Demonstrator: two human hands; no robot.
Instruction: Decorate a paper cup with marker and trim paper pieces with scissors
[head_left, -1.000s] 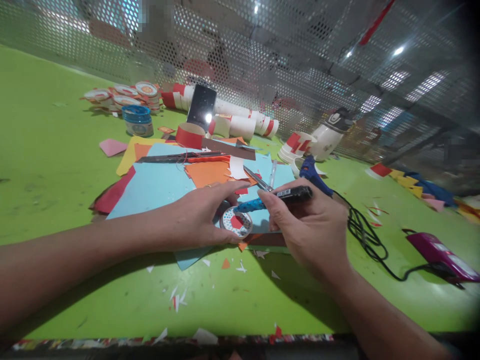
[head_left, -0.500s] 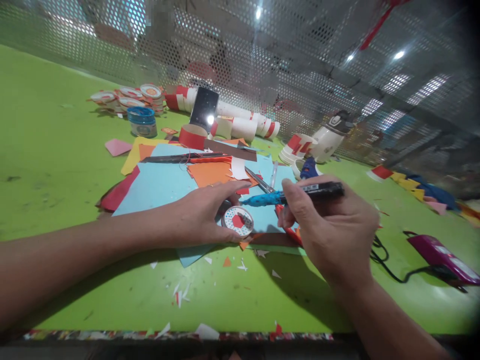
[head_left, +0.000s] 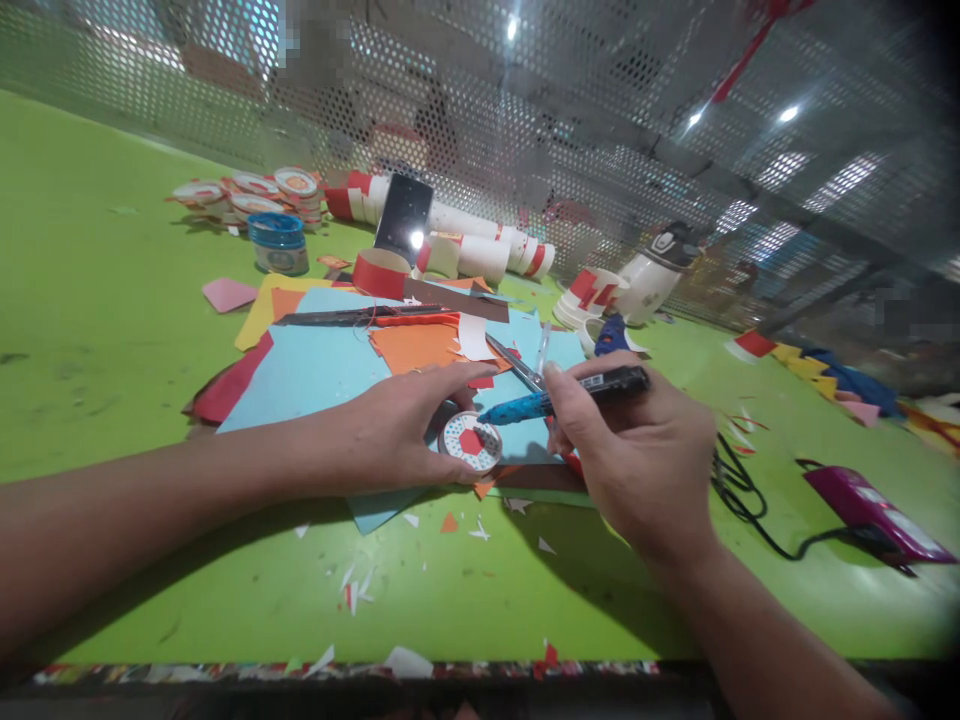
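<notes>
My left hand [head_left: 405, 425] curls its thumb and fingers around a small round paper disc piece [head_left: 452, 450], white on top with a red hexagon in the middle and blue dots around it. It rests on light blue paper [head_left: 322, 370]. Between the fingers and thumb of my right hand [head_left: 637, 450] is a marker pen [head_left: 611, 385], black at the back and smeared blue towards the front. The pen's blue tip is over the disc's upper right edge; whether it touches I cannot tell. Scissors [head_left: 514, 360] lie just behind the pen.
Behind the papers stand an open jar of blue paint [head_left: 278, 245], stacked round pieces [head_left: 296, 185], a phone [head_left: 403, 215] and red-and-white paper cups [head_left: 592, 295]. A purple device [head_left: 874, 510] with a black cord lies at right. Paper scraps [head_left: 360, 585] litter the green table.
My right hand has moved left with the marker pen, bringing its tip from just above the disc onto or over its edge. My left hand keeps its hold.
</notes>
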